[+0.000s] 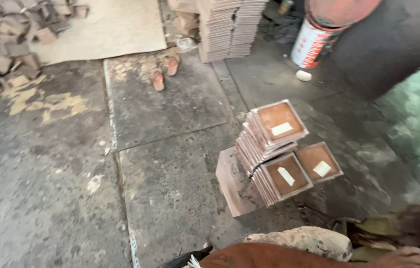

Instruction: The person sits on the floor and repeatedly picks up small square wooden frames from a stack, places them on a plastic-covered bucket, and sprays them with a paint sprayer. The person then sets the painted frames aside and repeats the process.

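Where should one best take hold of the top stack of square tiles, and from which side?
Probably grip the top stack by its two opposite edge sides, coming from above. The tiles stand tilted on edge, leaning on the lower stack, so squeezing across the faces keeps them together.

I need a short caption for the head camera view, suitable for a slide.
Stacks of square brown tiles on a stained concrete floor, a pair of sandals and a red-and-white bucket beyond.

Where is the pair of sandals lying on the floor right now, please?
In the head view, the pair of sandals lies on the concrete floor at upper centre-left, just left of the tall stack of tiles.
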